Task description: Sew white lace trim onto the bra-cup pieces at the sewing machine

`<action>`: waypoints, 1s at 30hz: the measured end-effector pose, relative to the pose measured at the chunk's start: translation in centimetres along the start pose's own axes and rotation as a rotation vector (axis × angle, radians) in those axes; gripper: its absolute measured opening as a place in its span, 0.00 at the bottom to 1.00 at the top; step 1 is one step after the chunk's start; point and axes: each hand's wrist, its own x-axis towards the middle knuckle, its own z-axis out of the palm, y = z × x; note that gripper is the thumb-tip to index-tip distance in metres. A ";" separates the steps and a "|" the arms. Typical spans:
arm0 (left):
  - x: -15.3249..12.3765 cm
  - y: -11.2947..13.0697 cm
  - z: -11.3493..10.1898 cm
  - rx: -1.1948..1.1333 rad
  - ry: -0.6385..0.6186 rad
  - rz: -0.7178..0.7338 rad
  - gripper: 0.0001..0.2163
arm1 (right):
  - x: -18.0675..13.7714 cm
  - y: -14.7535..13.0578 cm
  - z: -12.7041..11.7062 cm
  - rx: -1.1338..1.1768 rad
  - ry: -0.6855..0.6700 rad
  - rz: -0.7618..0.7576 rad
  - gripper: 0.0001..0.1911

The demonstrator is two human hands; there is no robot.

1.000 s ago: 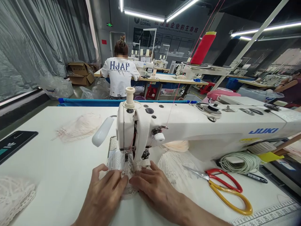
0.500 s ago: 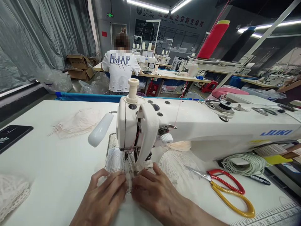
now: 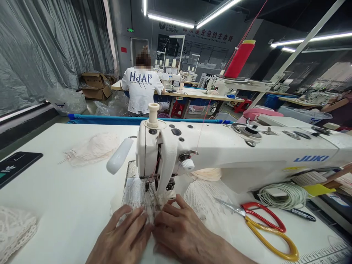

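Note:
White lace fabric (image 3: 135, 192) lies gathered under the presser foot of a white sewing machine (image 3: 214, 143). My left hand (image 3: 123, 233) rests on the lace in front of the needle, its fingers curled and pressed to the cloth. Close beside it, my right hand (image 3: 178, 229) grips the same lace with bent fingers, near the machine's lower white knob (image 3: 171, 194). Both sets of fingertips are partly hidden. More white netted lace (image 3: 200, 196) spreads to the right of the needle, below the machine arm.
Scissors (image 3: 264, 227) with red and yellow handles lie at right, near coiled cord (image 3: 283, 194) and a ruler (image 3: 327, 253). On the left are a phone (image 3: 20, 167), a pale lace piece (image 3: 92, 148) and folded lace (image 3: 16, 231). A person (image 3: 141, 88) sits ahead.
My hands have come closer together, covering more of the lace strip between them. The camera view has tilted up slightly.

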 end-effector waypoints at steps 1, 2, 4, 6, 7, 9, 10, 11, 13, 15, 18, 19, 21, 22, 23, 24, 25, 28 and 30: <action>0.3 -0.1 -0.2 0.008 0.004 0.007 0.15 | 0.0 0.1 0.1 0.016 0.015 0.008 0.16; 0.6 -0.3 -0.3 0.019 0.010 0.016 0.16 | 0.0 0.3 0.3 0.027 0.032 0.017 0.18; 1.1 -0.8 -0.3 0.038 0.036 0.021 0.18 | -0.1 0.8 0.9 0.034 0.065 0.038 0.21; 1.2 -1.5 0.0 0.038 0.047 0.023 0.18 | 0.0 1.4 1.6 0.026 0.102 0.056 0.23; 1.2 -2.0 0.3 0.026 0.031 0.016 0.16 | 0.1 1.7 2.0 0.023 0.126 0.060 0.24; 0.8 -2.9 1.0 -0.006 -0.006 -0.005 0.13 | 0.3 2.3 2.4 0.016 0.155 0.070 0.25; 0.5 -3.4 1.4 -0.022 -0.021 -0.017 0.11 | 0.5 2.5 2.6 0.009 0.157 0.077 0.24; 0.2 -3.8 1.9 -0.036 -0.037 -0.031 0.10 | 0.6 2.8 2.6 0.002 0.148 0.084 0.22; -0.4 -4.4 2.7 -0.047 -0.072 -0.047 0.11 | 0.9 3.1 2.6 -0.013 0.120 0.094 0.18; -0.7 -4.8 3.3 -0.024 -0.095 -0.062 0.12 | 1.0 3.4 2.6 -0.027 0.116 0.106 0.16; -0.5 -4.8 3.5 0.013 -0.073 -0.067 0.11 | 1.0 3.5 2.7 -0.043 0.127 0.126 0.18; -0.4 -4.7 3.4 0.018 -0.063 -0.060 0.11 | 1.0 3.5 2.6 -0.051 0.127 0.130 0.19; 0.0 -4.5 2.9 0.026 -0.055 -0.041 0.12 | 0.9 3.2 2.5 -0.068 0.116 0.125 0.20; 0.1 -4.4 2.7 0.036 -0.050 -0.035 0.13 | 0.8 3.0 2.3 -0.074 0.108 0.117 0.20; 0.2 -4.3 2.6 0.050 -0.052 -0.029 0.14 | 0.8 2.8 2.2 -0.076 0.104 0.107 0.20; 0.1 -4.2 2.5 0.065 -0.055 -0.021 0.15 | 0.7 2.5 2.0 -0.075 0.105 0.096 0.20; 0.0 -4.1 2.4 0.078 -0.060 -0.016 0.15 | 0.7 2.2 1.9 -0.073 0.112 0.084 0.19; -0.3 -3.7 2.4 0.089 -0.075 -0.012 0.13 | 0.6 1.7 1.6 -0.058 0.133 0.077 0.18; -0.1 -3.3 2.3 0.077 -0.065 -0.014 0.11 | 0.5 1.6 1.6 -0.049 0.130 0.086 0.17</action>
